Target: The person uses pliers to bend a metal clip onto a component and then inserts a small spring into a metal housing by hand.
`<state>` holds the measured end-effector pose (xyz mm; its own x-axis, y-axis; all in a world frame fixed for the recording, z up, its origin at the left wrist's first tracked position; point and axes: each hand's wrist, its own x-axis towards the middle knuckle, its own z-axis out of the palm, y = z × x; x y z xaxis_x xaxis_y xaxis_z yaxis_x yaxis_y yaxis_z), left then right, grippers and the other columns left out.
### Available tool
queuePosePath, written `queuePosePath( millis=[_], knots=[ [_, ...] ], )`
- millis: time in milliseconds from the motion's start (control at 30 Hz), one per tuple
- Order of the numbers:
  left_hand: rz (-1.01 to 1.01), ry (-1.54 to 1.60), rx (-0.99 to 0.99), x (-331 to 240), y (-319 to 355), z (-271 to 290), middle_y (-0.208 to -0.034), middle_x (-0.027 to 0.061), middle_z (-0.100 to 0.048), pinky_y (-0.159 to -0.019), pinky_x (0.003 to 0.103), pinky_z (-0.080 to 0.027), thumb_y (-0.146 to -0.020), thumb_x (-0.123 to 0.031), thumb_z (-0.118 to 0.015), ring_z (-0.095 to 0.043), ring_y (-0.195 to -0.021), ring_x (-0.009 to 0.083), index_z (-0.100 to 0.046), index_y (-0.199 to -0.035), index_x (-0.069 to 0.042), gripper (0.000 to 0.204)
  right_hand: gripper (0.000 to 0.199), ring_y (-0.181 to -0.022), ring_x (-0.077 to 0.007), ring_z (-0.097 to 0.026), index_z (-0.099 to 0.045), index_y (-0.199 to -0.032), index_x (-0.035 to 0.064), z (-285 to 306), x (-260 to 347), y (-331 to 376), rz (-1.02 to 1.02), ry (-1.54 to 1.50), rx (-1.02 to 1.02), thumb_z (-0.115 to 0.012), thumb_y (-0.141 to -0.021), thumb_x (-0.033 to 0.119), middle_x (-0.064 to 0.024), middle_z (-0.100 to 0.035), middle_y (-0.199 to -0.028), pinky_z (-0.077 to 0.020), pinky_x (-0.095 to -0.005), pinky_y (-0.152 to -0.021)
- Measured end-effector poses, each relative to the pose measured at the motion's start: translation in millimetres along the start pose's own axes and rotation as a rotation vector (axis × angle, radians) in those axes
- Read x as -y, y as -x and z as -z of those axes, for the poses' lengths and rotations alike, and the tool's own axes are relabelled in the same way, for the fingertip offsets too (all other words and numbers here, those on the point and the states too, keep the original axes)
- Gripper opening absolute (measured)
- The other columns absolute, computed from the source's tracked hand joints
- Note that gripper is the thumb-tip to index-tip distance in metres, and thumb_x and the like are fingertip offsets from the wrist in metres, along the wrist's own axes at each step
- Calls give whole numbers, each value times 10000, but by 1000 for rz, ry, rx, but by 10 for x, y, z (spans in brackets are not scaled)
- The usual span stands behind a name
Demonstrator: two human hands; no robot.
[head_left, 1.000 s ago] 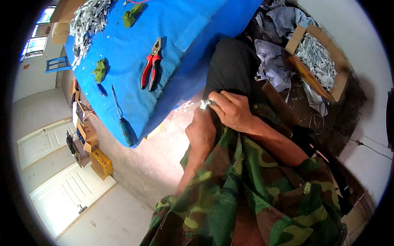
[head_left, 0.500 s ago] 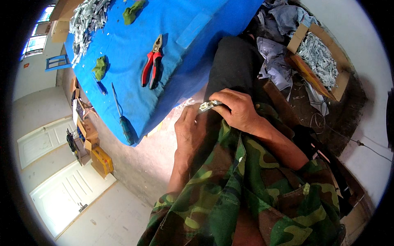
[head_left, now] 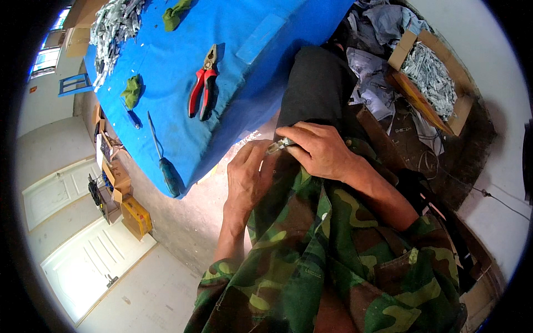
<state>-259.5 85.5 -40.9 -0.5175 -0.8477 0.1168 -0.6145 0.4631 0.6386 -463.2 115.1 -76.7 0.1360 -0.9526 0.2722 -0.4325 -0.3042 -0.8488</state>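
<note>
Silvery piece (head_left: 278, 146) | pinched in right hand (head_left: 323, 151) | left hand (head_left: 247, 173) at its left end, grip unclear

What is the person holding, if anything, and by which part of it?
A small silvery piece. The right grip pinches its right end; the left grip is at its other end, though whether it holds cannot be told.

Workshop, pliers (head_left: 208, 72), screwdriver (head_left: 169, 175), heaped silvery pieces (head_left: 115, 38), cardboard boxes (head_left: 135, 217)
</note>
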Motion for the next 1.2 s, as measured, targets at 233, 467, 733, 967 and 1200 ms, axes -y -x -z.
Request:
queuePosePath(
  millis=[233, 467, 733, 967, 1200],
  knots=[
    [32, -121, -30, -9, 28, 2, -850, 138, -683, -614, 407, -539, -844, -23, -745, -682, -710, 320, -662, -1075, -38, 246, 295, -841, -326, -680, -635, -1162, 54, -25, -62, 7, 2, -28, -21, -706, -876, 74, -126, -671, -926, -544, -420, -706],
    [83, 7, -44, -9, 50, -19, -849, 149, -703, -593, 382, -544, -853, -58, -762, -700, -682, 322, -662, -1077, -39, 246, 265, -856, -306, -697, -670, -1122, 43, -48, -87, -22, 24, -54, -22, -718, -862, 49, -119, -690, -926, -563, -390, -729],
    [196, -77, -16, -83, 37, -29, -839, 154, -740, -604, 338, -560, -883, -86, -761, -724, -697, 210, -671, -1114, -17, 258, 269, -872, -302, -712, -683, -1121, 33, -48, -70, -28, 20, -32, -28, -728, -856, 45, -128, -714, -966, -571, -384, -750],
    [142, 107, -53, -56, -39, 84, -850, 87, -705, -564, 260, -492, -888, -23, -711, -623, -657, 108, -677, -1086, -17, 201, 267, -867, -342, -704, -659, -1154, 31, -16, -49, -53, -16, -125, -30, -688, -893, 83, -155, -709, -952, -560, -425, -748],
    [185, 129, -57, -220, -95, 159, -864, 82, -682, -547, 245, -474, -850, 16, -729, -615, -653, 120, -674, -1055, -20, 215, 236, -841, -347, -704, -635, -1136, -35, 27, -25, -47, -127, -253, 102, -643, -933, 84, -185, -695, -917, -543, -395, -730]
  ],
)
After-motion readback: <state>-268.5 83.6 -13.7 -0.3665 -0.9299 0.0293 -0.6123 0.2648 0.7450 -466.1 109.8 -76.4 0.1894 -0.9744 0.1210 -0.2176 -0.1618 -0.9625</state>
